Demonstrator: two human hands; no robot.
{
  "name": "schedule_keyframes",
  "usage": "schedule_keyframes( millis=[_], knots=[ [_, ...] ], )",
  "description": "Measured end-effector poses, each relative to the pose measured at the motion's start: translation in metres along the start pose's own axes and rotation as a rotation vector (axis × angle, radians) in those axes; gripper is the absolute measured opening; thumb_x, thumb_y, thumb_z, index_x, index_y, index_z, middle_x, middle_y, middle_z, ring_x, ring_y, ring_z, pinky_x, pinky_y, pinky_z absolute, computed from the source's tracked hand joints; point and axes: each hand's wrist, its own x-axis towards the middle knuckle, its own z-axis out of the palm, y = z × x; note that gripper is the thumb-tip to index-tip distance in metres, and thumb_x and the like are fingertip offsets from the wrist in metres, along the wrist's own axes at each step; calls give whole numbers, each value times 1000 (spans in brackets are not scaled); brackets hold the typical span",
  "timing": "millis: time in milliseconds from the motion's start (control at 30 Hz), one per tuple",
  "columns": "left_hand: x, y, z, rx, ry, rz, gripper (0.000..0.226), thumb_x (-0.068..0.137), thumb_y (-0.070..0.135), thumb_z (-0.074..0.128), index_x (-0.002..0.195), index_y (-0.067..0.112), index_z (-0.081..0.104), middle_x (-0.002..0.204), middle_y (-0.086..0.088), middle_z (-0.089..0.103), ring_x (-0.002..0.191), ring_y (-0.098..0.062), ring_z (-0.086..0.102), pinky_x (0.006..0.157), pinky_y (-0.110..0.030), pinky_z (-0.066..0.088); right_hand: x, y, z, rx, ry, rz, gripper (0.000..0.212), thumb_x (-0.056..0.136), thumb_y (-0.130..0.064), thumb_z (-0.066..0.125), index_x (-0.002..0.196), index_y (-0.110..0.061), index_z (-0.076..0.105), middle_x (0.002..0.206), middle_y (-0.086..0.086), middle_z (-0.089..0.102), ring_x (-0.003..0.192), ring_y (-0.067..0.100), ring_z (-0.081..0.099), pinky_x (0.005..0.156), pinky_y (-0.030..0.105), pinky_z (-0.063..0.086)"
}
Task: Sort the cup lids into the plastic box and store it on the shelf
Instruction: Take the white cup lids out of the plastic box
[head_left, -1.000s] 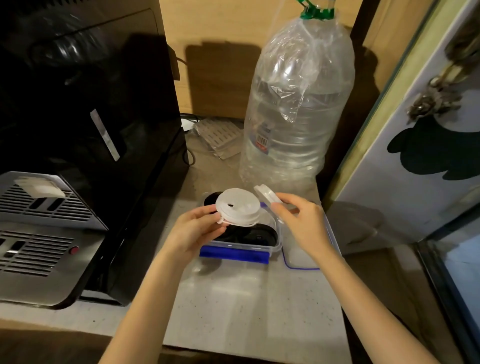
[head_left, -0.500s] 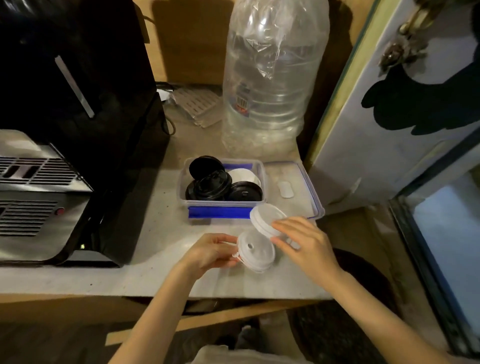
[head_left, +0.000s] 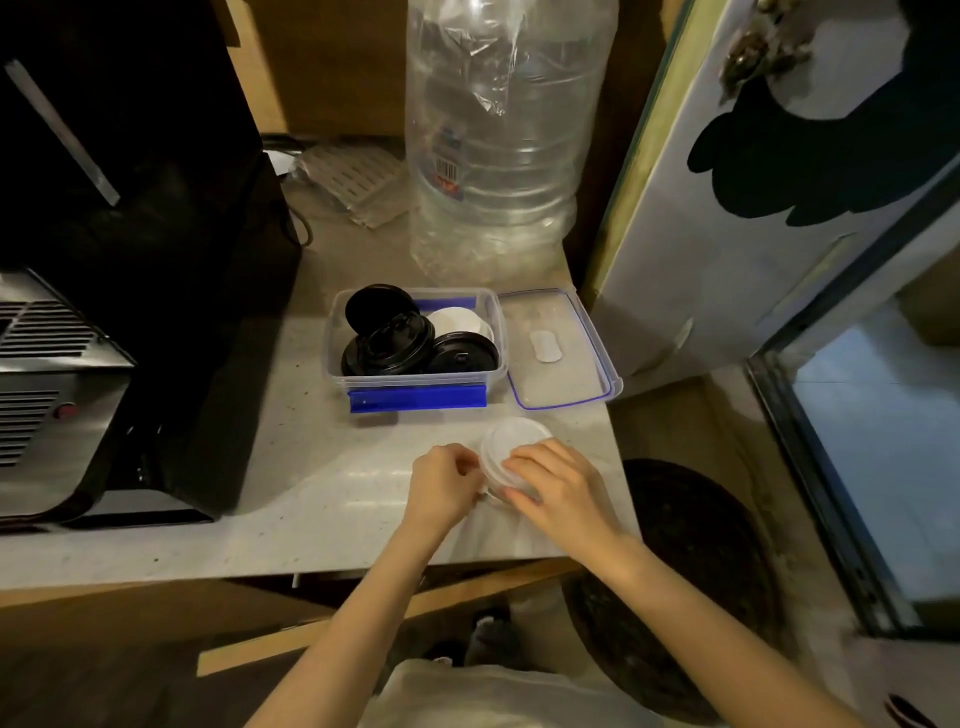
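Translucent white round plastic cup lids (head_left: 511, 447), stacked, sit between your two hands above the near right part of the pale speckled stone counter (head_left: 291, 478), just in front of the box. Your right hand (head_left: 558, 483) lies over the top of the stack with its fingers closed on the rim; your left hand (head_left: 441, 486) pinches the stack's left edge. How many lids the stack holds cannot be told.

Just behind stands the clear rectangular plastic box (head_left: 415, 338) with a blue latch (head_left: 418, 399) along its near side. It holds glossy black cup lids (head_left: 389, 338), one tilted upright against the back left corner, and a white lid (head_left: 460, 322) lying behind them. The box's clear, blue-rimmed cover (head_left: 558, 353) lies flat on the counter, touching the box's right side.

Behind the box rises a large clear ribbed plastic water bottle (head_left: 498, 135); its label shows a barcode, the print too small to read. To your left stands a black and steel appliance (head_left: 104, 260) with vent slots. A pale perforated tray (head_left: 358, 182) lies at the back between appliance and bottle. To your right is a white panel (head_left: 779, 208) bearing a dark silhouette shape.
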Motion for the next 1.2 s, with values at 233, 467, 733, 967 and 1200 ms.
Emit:
schedule_keyframes(
  millis=[233,467,733,967,1200],
  knots=[
    [4,-7,-3,115,17,92,30,80,8,62,110,6,60,103,-10,66,89,-18,59,80,-24,47,0,3,-4,174,-96,185,49,76,-28,71,123,-21,57,122,2,61,113,15,55,92,28,46],
    [3,-13,3,178,30,203,71,66,28,77,127,16,44,126,-6,53,109,-19,53,94,-29,46,32,32,-28,252,-389,314,85,67,-29,76,139,-27,31,148,-3,31,137,16,21,109,39,29],
    [6,-13,15,135,92,286,98,59,50,77,138,25,24,129,-1,55,117,-17,45,89,-27,40,47,35,-22,265,-480,344,84,62,-36,79,134,-35,35,135,-4,44,126,15,38,101,40,43],
    [6,-17,22,49,135,279,102,61,51,76,141,29,16,125,3,56,113,-12,46,86,-22,36,43,34,-33,259,-289,417,85,64,-48,76,135,-28,32,136,-2,44,125,18,40,98,41,45],
    [6,-20,21,30,132,310,97,64,44,77,140,26,20,125,3,56,116,-14,45,89,-23,37,34,20,-8,149,-270,590,86,57,-63,72,126,-25,38,129,1,46,117,18,43,89,33,47]
  ],
)
